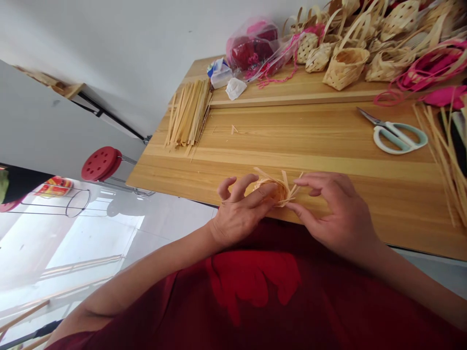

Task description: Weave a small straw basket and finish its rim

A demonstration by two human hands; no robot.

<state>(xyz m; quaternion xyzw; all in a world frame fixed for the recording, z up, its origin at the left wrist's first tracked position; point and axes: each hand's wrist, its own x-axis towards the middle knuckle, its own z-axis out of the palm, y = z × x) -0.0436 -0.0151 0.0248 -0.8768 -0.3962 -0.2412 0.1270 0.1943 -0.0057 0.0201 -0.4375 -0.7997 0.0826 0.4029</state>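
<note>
Head view, the only one. Small woven piece [281, 190] at centre of frame, at the table's [292, 141] near edge, close to the body, presumably for close sight and support. Left hand [239, 209] clamped on it, forefinger laid across the weave, two other fingers raised; likely holding it steady. Right hand [337, 209]: thumb and forefinger tips at the loose strip ends [285, 179]; cannot tell whether they pinch one. The ends splay toward that hand, which probably explains its place.

Scissors [383, 125] right of centre, handles nearer the right hand, perhaps for easy reach. Strip bundle [188, 112] upper left, laid roughly parallel, likely to prevent tangling.

Counts: one piece in hand; one pair of scissors; one bundle, strips too many to number; one crumpled tissue [236, 89]; finished-looking baskets [345, 70] crowding upper right, at least four, overlap hiding the total.
</note>
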